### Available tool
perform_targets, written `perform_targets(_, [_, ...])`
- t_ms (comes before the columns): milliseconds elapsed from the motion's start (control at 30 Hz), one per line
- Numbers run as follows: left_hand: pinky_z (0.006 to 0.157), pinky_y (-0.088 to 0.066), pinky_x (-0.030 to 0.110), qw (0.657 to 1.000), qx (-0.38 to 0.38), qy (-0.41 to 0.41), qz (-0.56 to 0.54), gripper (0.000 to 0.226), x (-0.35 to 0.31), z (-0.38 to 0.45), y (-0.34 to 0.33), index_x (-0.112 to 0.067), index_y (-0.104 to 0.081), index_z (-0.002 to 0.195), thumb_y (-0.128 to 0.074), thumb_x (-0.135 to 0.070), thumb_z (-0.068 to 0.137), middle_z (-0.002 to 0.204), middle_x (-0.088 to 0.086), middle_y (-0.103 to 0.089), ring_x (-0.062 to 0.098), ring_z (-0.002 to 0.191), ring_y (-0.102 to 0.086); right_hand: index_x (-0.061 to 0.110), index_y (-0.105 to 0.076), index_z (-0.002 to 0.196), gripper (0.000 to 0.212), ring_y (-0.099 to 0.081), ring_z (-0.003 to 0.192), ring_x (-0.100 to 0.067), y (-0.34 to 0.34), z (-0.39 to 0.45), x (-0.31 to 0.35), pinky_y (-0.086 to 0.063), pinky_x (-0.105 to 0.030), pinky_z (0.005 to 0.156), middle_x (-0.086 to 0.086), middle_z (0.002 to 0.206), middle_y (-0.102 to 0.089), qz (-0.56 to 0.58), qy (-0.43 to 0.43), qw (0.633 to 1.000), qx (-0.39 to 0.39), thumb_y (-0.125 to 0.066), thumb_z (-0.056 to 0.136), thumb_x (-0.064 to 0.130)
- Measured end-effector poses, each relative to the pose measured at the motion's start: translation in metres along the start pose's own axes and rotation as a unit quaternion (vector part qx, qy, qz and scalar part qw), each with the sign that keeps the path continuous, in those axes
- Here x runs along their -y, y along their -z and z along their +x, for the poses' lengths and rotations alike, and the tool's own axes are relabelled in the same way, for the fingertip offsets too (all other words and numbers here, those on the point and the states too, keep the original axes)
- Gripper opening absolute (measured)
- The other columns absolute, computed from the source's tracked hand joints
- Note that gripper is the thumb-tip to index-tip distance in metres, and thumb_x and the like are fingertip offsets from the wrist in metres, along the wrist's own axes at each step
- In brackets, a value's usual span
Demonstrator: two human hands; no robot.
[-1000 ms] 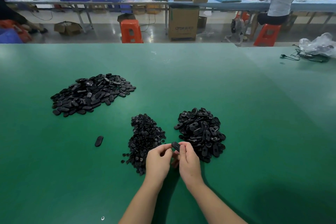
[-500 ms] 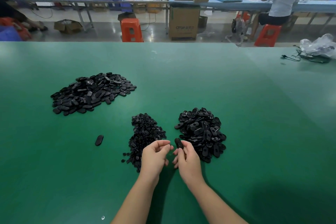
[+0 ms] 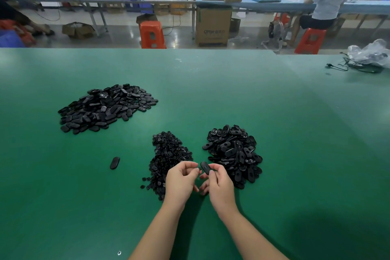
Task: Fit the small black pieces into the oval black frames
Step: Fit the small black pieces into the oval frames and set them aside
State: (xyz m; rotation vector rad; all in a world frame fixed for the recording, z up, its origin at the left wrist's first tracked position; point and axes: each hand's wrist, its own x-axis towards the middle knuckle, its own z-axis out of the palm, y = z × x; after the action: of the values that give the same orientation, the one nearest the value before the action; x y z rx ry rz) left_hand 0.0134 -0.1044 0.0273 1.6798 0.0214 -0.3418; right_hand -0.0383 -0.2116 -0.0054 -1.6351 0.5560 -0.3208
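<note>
My right hand (image 3: pixel 219 186) pinches one oval black frame (image 3: pixel 205 167) at its lower end and holds it upright above the table. My left hand (image 3: pixel 181 181) is just left of it, fingers curled, thumb and forefinger tips almost touching the frame. Whether they pinch a small piece is hidden. Under my left hand lies the pile of small black pieces (image 3: pixel 168 154). The pile of oval frames (image 3: pixel 234 152) is beside my right hand.
A larger heap of black oval parts (image 3: pixel 105 107) lies at the far left of the green table (image 3: pixel 295 154), and a single oval part (image 3: pixel 114 162) lies alone. A plastic bag with cables (image 3: pixel 369 57) sits at the far right. Workbenches, stools and a seated person are beyond.
One second ago both hands were together on the frame. They came apart, and my right hand has turned the frame upright while my left fingertips stay close to it.
</note>
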Motion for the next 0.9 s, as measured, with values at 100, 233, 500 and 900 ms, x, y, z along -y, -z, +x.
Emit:
perform_targets(100, [0.045,-0.049,0.028,1.000,0.000,0.004,0.019,0.010,-0.001,0.002,-0.002,-0.008,-0.072,0.085,-0.068,-0.002,0.092,0.072,0.007,-0.074,0.018,0.043,-0.057,0.024,-0.058,0.105,0.022,-0.064,0.055,-0.016,0.000,-0.001,0.001,-0.056,-0.033,0.054,-0.006,0.085,-0.071,-0.003,0.004,1.000,0.002,-0.043,0.106,0.008])
perform_targets(233, [0.044,-0.047,0.024,0.998,-0.003,-0.003,0.063,0.013,-0.003,0.003,-0.004,-0.013,-0.073,0.083,-0.069,-0.005,0.092,0.070,0.001,-0.074,0.009,0.045,-0.060,0.025,-0.060,0.105,0.022,-0.064,0.054,-0.013,0.001,-0.001,0.001,-0.052,-0.024,0.052,-0.003,0.079,-0.071,-0.020,0.013,1.000,0.003,-0.045,0.106,0.009])
perform_targets(500, [0.059,-0.045,0.008,0.965,-0.024,-0.077,0.249,0.018,-0.010,0.002,-0.014,-0.028,-0.067,0.076,-0.068,-0.016,0.090,0.073,-0.011,-0.068,0.000,0.069,-0.063,0.023,-0.065,0.110,0.020,-0.064,0.067,-0.014,0.001,0.004,-0.008,-0.056,-0.038,0.066,0.001,0.086,-0.072,-0.068,0.022,0.997,-0.003,-0.049,0.105,0.013])
perform_targets(900, [0.063,-0.038,0.017,0.972,-0.025,-0.074,0.223,0.014,-0.006,0.009,-0.010,-0.029,-0.069,0.083,-0.077,-0.017,0.084,0.092,-0.007,-0.064,0.005,0.073,-0.055,0.020,-0.064,0.102,0.025,-0.053,0.053,-0.009,0.004,0.002,-0.001,-0.047,-0.027,0.051,0.010,0.061,-0.060,0.005,0.000,1.000,0.022,-0.042,0.107,0.009])
